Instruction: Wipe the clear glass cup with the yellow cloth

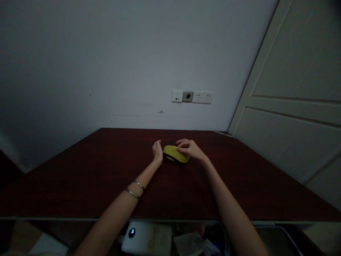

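A rounded yellow thing with a dark edge (172, 152), perhaps a small case, is between my hands above the middle of the dark red table. My left hand (157, 152) stands on its side at the thing's left end, palm turned towards it, fingers loosely curved and partly hidden. It appears to touch that end without wrapping round it. From the right, my right hand (193, 149) pinches the top and right end, thumb and fingertips over the yellow surface. Its underside is mostly hidden in shadow.
The dark red table (106, 167) reaches back to a pale wall with a socket panel (202, 97). A white panelled door (293, 99) borders the right side. Below the front edge lie a white box with a lit display (149, 238) and a clear plastic bag (190, 243).
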Demonstrator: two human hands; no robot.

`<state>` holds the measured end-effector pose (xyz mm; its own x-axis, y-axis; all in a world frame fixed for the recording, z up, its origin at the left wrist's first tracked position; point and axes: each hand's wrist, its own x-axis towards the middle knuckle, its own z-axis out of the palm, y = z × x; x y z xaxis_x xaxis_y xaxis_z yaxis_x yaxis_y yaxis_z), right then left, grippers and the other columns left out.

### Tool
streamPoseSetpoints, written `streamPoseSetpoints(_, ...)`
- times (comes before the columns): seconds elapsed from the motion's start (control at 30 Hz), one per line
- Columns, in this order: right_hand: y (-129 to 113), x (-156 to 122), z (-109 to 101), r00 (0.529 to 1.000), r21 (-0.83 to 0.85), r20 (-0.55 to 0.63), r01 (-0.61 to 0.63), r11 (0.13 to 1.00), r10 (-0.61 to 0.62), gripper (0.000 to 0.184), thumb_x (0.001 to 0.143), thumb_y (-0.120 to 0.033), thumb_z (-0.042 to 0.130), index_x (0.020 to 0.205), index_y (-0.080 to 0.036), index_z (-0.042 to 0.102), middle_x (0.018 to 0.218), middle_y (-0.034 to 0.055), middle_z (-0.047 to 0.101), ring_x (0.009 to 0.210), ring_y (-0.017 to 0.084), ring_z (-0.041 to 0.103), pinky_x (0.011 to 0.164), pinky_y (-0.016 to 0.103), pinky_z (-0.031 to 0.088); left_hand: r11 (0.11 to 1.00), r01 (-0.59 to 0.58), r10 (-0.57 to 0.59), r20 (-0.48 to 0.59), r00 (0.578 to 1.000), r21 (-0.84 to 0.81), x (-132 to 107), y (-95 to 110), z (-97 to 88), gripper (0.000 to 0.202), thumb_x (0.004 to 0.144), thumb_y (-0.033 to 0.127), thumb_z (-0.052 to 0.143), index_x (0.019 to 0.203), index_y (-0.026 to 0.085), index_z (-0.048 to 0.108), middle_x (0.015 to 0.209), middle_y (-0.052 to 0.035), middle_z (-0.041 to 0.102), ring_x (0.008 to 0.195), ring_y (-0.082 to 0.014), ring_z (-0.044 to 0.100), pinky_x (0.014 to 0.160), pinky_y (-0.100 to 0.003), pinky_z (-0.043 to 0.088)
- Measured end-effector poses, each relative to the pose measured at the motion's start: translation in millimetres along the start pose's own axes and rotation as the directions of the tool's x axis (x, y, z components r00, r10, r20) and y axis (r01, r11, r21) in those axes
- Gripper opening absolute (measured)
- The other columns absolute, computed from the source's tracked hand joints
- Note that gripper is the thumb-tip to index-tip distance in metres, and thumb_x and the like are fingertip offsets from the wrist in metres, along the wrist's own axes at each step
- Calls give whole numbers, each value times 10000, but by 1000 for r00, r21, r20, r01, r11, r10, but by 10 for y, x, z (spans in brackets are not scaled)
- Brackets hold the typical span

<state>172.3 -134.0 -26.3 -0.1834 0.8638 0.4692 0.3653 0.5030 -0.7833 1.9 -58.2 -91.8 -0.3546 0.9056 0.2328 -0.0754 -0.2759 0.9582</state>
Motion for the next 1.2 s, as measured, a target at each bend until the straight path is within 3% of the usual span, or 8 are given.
streamPoseSetpoints(0.13, -54, 26, -21, 987, 134, -160, 46, 990, -24, 194, 673, -389, 710, 666, -197, 734, 1003, 78, 701, 970, 222, 627, 881, 365, 465, 984, -178, 178, 41, 983, 9, -107, 189, -59, 325, 859, 331, 404, 1015, 159, 632, 1137, -110, 642, 1108, -216, 562, 1014, -332, 383)
streamPoseSetpoints(0.3, -68, 54, -1, 933, 249, -361, 110, 962, -13, 260, 727, -437, 675, 749, -182, 723, 1090, 94, 681, 1010, 228, 621, 901, 374, 465, 929, -369, 369, 150, 917, -30, -344, 484, -77, 341, 873, 346, 432, 1106, 172, 609, 1221, -93, 613, 1185, -214, 524, 1054, -321, 350)
streamPoseSetpoints(0.5, -127, 69, 44, 889, 296, -458, 168, 940, -15, 229, 668, -411, 724, 690, -185, 703, 1016, 79, 701, 996, 226, 625, 916, 370, 464, 850, -519, 511, 382, 770, -93, -645, 645, 40, 525, 803, 376, 581, 1268, 147, 497, 1281, -131, 568, 1185, -241, 531, 1021, -328, 394)
streamPoseSetpoints(0.7, -130, 79, 63, 890, 350, -455, 163, 923, 16, 227, 674, -406, 714, 698, -181, 693, 1048, 85, 698, 1001, 218, 628, 901, 352, 481, 880, -476, 445, 346, 826, 5, -735, 599, 118, 420, 769, 302, 618, 1162, 167, 561, 1118, -116, 649, 1011, -236, 616, 917, -336, 466)
streamPoseSetpoints(0.87, -105, 54, 22, 958, 416, -280, 68, 907, 57, 484, 548, -333, 804, 1001, -206, 690, 1021, 56, 721, 899, 186, 672, 846, 331, 524, 911, -410, 407, 246, 879, -44, -678, 624, 115, 314, 784, 303, 592, 1059, 151, 596, 1010, -101, 671, 941, -218, 626, 862, -314, 479)
streamPoseSetpoints(0.97, -106, 30, 2, 979, 422, -181, -10, 907, 95, 525, 476, -273, 836, 980, -195, 710, 913, 41, 743, 793, 176, 681, 757, 319, 553, 932, -353, 362, 237, 902, -81, -667, 647, 129, 289, 785, 324, 590, 1014, 148, 608, 985, -95, 674, 924, -214, 627, 853, -316, 483)
streamPoseSetpoints(1.1, -65, 37, -61, 965, 452, -199, -63, 890, 169, 433, 468, -249, 839, 883, -173, 739, 849, 42, 751, 728, 177, 676, 712, 313, 556, 940, -325, 341, 291, 894, -106, -614, 688, 157, 325, 766, 350, 620, 1020, 148, 611, 1007, -95, 678, 944, -215, 634, 868, -315, 488)
streamPoseSetpoints(1.2, 37, 74, -165, 917, 520, -300, -73, 851, 262, 406, 491, -259, 832, 873, -158, 738, 825, 44, 754, 717, 186, 685, 713, 315, 555, 965, -259, 255, 402, 879, -46, -460, 709, 128, 452, 794, 392, 584, 1180, 163, 534, 1157, -120, 634, 1066, -217, 607, 928, -331, 470)
